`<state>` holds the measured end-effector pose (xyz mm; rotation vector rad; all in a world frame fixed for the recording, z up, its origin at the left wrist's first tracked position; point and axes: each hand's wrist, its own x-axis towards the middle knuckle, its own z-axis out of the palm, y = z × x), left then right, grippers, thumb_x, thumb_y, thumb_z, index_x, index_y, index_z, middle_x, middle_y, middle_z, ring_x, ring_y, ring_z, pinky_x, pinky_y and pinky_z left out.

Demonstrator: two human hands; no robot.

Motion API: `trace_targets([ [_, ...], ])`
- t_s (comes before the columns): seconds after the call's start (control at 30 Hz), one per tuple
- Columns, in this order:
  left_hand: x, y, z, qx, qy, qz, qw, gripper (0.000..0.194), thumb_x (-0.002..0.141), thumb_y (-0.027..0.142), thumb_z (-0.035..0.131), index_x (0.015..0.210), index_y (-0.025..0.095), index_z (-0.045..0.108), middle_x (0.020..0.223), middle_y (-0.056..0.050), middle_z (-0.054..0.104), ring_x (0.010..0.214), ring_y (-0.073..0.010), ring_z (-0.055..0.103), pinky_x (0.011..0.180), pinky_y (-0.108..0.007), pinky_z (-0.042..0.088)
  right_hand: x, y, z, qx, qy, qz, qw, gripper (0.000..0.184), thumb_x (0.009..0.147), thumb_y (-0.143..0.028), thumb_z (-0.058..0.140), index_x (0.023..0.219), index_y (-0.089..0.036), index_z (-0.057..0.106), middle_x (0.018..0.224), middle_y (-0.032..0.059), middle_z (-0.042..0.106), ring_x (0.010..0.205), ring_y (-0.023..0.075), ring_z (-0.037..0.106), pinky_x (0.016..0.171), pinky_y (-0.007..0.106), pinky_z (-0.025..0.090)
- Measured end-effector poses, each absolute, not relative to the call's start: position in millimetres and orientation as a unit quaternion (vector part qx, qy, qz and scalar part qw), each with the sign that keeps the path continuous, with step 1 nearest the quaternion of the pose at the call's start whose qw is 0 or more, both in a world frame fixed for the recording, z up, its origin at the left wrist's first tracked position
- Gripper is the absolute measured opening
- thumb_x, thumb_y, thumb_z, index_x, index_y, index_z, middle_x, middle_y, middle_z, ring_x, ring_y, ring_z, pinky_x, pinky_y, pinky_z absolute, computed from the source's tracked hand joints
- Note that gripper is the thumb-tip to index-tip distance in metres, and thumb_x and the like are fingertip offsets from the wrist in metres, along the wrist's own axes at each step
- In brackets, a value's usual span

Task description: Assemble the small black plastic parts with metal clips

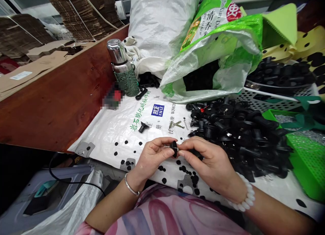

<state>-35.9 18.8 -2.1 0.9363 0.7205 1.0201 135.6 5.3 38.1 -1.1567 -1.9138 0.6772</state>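
Between my hands is a small black round part [174, 149], seen nearly edge-on, with a thin metal pin [167, 146] sticking out on its left side. My left hand [153, 157] pinches the part between thumb and fingers. From the other side, my right hand [212, 162] closes thumb and forefinger on a small shiny metal end by the part; its full shape is hidden. To the right lies a large heap of similar black parts [236, 136], some showing metal bits. One single black part [143, 127] rests on the white printed sack [122, 126] covering the table.
A steel flask [117, 52] stands at the back left beside a wooden board [63, 96]. Behind the heap, an open green-white bag [203, 35] holds dark contents. Green baskets [304, 167] with small metal pieces stand at the right. Loose metal pins [186, 124] lie ahead.
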Motion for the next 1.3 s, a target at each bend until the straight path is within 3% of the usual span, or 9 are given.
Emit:
trace_targets([
  [0.5,-33,19,5,0.465,0.411,0.415,0.665,0.028,0.072,0.031,0.068,0.092,0.012,0.067,0.078,-0.005,0.069,0.064,-0.0120,0.062,0.064,-0.024,0.051,136,13,30,-0.430,-0.791,0.265,0.345,0.010,0.082,-0.012,0.051,0.079,-0.017,0.059,0.073,0.0025,0.061,0.071,0.0145,0.055,0.066,0.028,0.046],
  [0.7,-44,15,5,0.540,0.351,0.346,0.683,0.038,0.080,0.029,0.059,0.114,0.014,0.058,0.093,-0.008,0.068,0.080,-0.0165,0.064,0.077,-0.030,0.050,141,13,34,-0.429,-0.794,0.279,0.330,0.011,0.082,-0.013,0.050,0.079,-0.017,0.059,0.073,0.0031,0.060,0.071,0.0144,0.056,0.066,0.028,0.046],
  [0.8,-48,14,8,0.657,0.358,0.317,0.583,0.032,0.085,0.023,0.051,0.116,0.017,0.058,0.094,-0.008,0.066,0.086,-0.0172,0.061,0.078,-0.029,0.048,140,13,34,-0.439,-0.787,0.293,0.320,0.010,0.082,-0.014,0.051,0.079,-0.017,0.060,0.073,0.0030,0.060,0.070,0.0145,0.056,0.064,0.028,0.046],
  [0.93,-49,16,10,0.766,0.385,0.294,0.421,0.026,0.088,0.020,0.044,0.104,0.017,0.064,0.076,-0.005,0.063,0.070,-0.0143,0.057,0.066,-0.025,0.045,137,12,34,-0.443,-0.789,0.295,0.306,0.010,0.082,-0.014,0.050,0.079,-0.018,0.059,0.074,0.0030,0.060,0.071,0.0149,0.056,0.065,0.028,0.047],
  [1.03,-49,16,9,0.763,0.385,0.312,0.416,0.025,0.089,0.021,0.042,0.098,0.016,0.064,0.073,-0.004,0.062,0.068,-0.0135,0.057,0.065,-0.024,0.045,139,12,37,-0.435,-0.803,0.269,0.307,0.009,0.082,-0.019,0.053,0.089,-0.017,0.059,0.080,0.0052,0.061,0.076,0.0166,0.056,0.070,0.030,0.047],
  [1.17,-50,16,8,0.743,0.386,0.317,0.446,0.025,0.089,0.021,0.042,0.084,0.013,0.065,0.070,-0.003,0.061,0.065,-0.0119,0.057,0.064,-0.022,0.044,143,14,40,-0.392,-0.840,0.253,0.278,0.036,0.081,-0.027,0.059,0.113,-0.015,0.052,0.100,0.0105,0.058,0.090,0.0197,0.055,0.078,0.033,0.048],
  [1.3,-49,15,5,0.724,0.382,0.322,0.476,0.024,0.089,0.021,0.042,0.090,0.014,0.065,0.071,-0.002,0.062,0.065,-0.0115,0.057,0.062,-0.021,0.045,144,16,40,-0.377,-0.850,0.262,0.258,0.033,0.083,-0.023,0.056,0.115,-0.017,0.051,0.100,0.0102,0.056,0.084,0.0172,0.056,0.074,0.030,0.049],
])
